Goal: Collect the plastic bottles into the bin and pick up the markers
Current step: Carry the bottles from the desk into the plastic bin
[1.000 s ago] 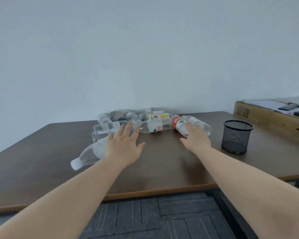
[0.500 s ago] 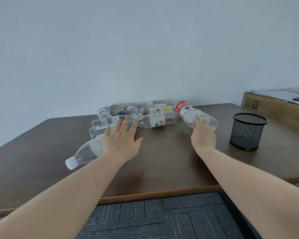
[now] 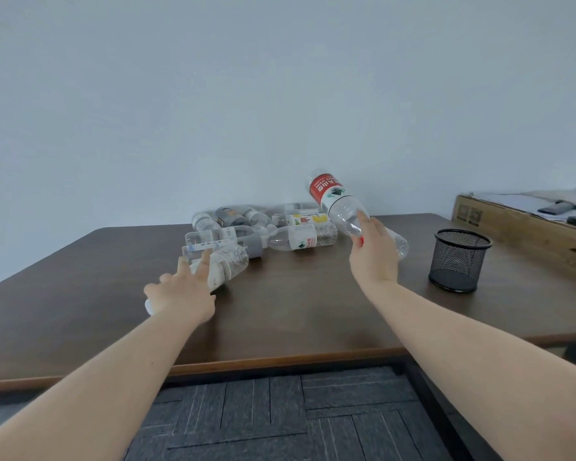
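My right hand [image 3: 374, 252] grips a clear bottle with a red label [image 3: 336, 202], lifted off the table and tilted with its base up and to the left. A second clear bottle [image 3: 398, 244] lies under that hand. My left hand [image 3: 180, 294] is closed around a clear bottle with a white label [image 3: 225, 264], its white cap near my wrist. A pile of several clear plastic bottles [image 3: 273, 227] lies at the back middle of the brown table [image 3: 296, 311]. No markers or bin are in sight.
A black mesh cup [image 3: 458, 259] stands on the table to the right of my right hand. A cardboard box [image 3: 526, 234] with papers and dark devices on top sits at the far right. Grey carpet tiles [image 3: 280, 417] show below the table's front edge.
My right hand has lifted the red-label bottle off the table and tipped it up. My left hand has closed around the white-label bottle that lay under it.
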Demonstrator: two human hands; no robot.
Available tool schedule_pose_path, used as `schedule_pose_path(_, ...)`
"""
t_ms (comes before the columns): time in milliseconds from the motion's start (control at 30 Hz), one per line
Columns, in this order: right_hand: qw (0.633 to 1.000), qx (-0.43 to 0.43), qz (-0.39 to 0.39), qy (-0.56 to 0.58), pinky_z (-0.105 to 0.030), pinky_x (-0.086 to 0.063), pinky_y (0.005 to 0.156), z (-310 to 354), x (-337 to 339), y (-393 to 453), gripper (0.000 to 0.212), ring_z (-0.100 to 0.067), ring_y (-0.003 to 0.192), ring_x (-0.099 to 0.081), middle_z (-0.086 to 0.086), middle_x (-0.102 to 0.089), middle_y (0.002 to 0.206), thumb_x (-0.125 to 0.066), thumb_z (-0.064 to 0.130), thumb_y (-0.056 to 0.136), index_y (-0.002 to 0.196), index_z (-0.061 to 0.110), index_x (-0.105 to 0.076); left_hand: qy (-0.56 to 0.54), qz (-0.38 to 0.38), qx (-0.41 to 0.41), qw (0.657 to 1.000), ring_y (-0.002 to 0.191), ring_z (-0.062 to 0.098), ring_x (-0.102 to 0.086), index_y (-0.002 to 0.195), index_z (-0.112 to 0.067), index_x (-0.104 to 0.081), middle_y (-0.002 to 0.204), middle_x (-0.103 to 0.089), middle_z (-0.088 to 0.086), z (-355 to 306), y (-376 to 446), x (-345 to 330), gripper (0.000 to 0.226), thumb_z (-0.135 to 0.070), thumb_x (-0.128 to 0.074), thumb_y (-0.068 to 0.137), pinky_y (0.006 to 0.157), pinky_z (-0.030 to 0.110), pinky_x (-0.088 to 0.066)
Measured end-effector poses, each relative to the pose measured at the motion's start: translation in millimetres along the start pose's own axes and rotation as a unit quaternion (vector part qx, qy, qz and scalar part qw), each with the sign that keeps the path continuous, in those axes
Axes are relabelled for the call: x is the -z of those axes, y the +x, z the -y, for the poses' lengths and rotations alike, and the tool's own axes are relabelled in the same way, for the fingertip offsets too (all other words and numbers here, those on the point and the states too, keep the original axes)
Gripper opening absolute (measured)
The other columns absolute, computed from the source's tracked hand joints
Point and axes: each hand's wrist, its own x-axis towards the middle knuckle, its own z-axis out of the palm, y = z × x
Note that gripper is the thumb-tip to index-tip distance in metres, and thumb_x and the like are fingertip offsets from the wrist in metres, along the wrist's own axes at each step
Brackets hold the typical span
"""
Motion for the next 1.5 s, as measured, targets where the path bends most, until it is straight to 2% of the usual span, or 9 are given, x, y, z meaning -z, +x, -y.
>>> schedule_pose_path(100, 1.000, 0.007, -0.006, 0.003, -0.042, -0.043, 0.091, 7, 5, -2, 0.046, -0.035, 0.119, -0.048, -0.013, -0.049, 0.133, -0.043, 0.006, 0.094, 0.140, 0.013, -0.040, 0.006, -0.014, -0.008, 1.000, 0.116, 0.029, -0.047, 0.150, -0.034, 0.006, 0.139, -0.037, 0.008, -2, -4, -2, 0.078, -0.043, -0.046, 0.091, 0.083, 0.040, -0.042)
schedule_pose_path(333, 1.000, 0.010, -0.026, 0.011, -0.039, -0.036, 0.097, 20, 23, -6, 0.045, -0.030, 0.125, -0.044, -0.010, -0.046, 0.139, -0.042, 0.009, 0.097, 0.142, 0.011, -0.037, -0.122, -0.101, -0.064, 0.985, 0.122, 0.032, -0.038, 0.149, -0.035, -0.001, 0.140, -0.032, 0.011, -26, -16, 9, 0.068, -0.041, -0.040, 0.094, 0.077, 0.042, -0.047)
schedule_pose_path(667, 0.995, -0.018, -0.089, 0.030, -0.039, -0.038, 0.099, 3, 73, -10, 0.046, -0.028, 0.128, -0.042, -0.009, -0.046, 0.140, -0.044, 0.012, 0.096, 0.142, 0.013, -0.039, -0.171, -0.137, -0.128, 0.967, 0.122, 0.030, -0.040, 0.150, -0.034, -0.004, 0.139, -0.036, 0.009, -76, -30, 32, 0.067, -0.048, -0.038, 0.094, 0.075, 0.041, -0.045)
schedule_pose_path(800, 0.991, -0.061, -0.117, 0.024, -0.037, -0.035, 0.104, -29, 119, -19, 0.046, -0.024, 0.135, -0.037, -0.005, -0.044, 0.145, -0.044, 0.014, 0.098, 0.143, 0.017, -0.037, -0.193, -0.146, -0.169, 0.955, 0.124, 0.030, -0.038, 0.150, -0.034, -0.005, 0.140, -0.036, 0.009, -122, -45, 41, 0.066, -0.048, -0.037, 0.094, 0.079, 0.041, -0.046)
schedule_pose_path(1033, 0.971, -0.130, -0.197, -0.034, -0.036, -0.040, 0.101, -93, 229, -42, 0.047, -0.024, 0.132, -0.042, -0.004, -0.047, 0.142, -0.045, 0.015, 0.098, 0.144, 0.019, -0.036, -0.230, -0.165, -0.252, 0.925, 0.127, 0.033, -0.038, 0.150, -0.033, -0.007, 0.140, -0.037, 0.011, -213, -87, 71, 0.066, -0.049, -0.038, 0.093, 0.080, 0.043, -0.045)
schedule_pose_path(1133, 0.959, -0.168, -0.223, -0.058, -0.036, -0.044, 0.095, -127, 269, -68, 0.047, -0.022, 0.122, -0.049, -0.002, -0.051, 0.134, -0.044, 0.016, 0.098, 0.144, 0.022, -0.036, -0.248, -0.176, -0.300, 0.904, 0.123, 0.032, -0.041, 0.150, -0.033, -0.009, 0.136, -0.039, 0.011, -254, -115, 82, 0.067, -0.048, -0.040, 0.092, 0.074, 0.041, -0.044)
schedule_pose_path(1200, 0.949, -0.192, -0.240, -0.070, -0.031, -0.045, 0.084, -151, 291, -91, 0.045, -0.020, 0.108, -0.053, -0.001, -0.054, 0.123, -0.044, 0.013, 0.097, 0.140, 0.022, -0.040, -0.262, -0.188, -0.334, 0.886, 0.117, 0.031, -0.044, 0.149, -0.031, -0.013, 0.127, -0.043, 0.011, -281, -138, 86, 0.067, -0.048, -0.042, 0.092, 0.068, 0.038, -0.041)
schedule_pose_path(1300, 0.936, -0.235, -0.242, -0.103, -0.028, -0.041, 0.077, -190, 317, -130, 0.039, -0.022, 0.104, -0.055, -0.003, -0.056, 0.118, -0.044, 0.012, 0.095, 0.133, 0.020, -0.047, -0.271, -0.197, -0.385, 0.860, 0.108, 0.030, -0.047, 0.149, -0.030, -0.015, 0.119, -0.046, 0.010, -322, -174, 88, 0.066, -0.047, -0.042, 0.092, 0.065, 0.036, -0.040)
schedule_pose_path(1500, 0.907, -0.329, -0.204, -0.164, -0.038, -0.048, 0.086, -281, 349, -226, 0.037, -0.029, 0.111, -0.056, -0.008, -0.057, 0.125, -0.043, 0.010, 0.095, 0.130, 0.015, -0.049, -0.276, -0.183, -0.480, 0.812, 0.101, 0.026, -0.048, 0.149, -0.029, -0.015, 0.115, -0.046, 0.009, -405, -241, 74, 0.066, -0.049, -0.041, 0.092, 0.062, 0.034, -0.037)
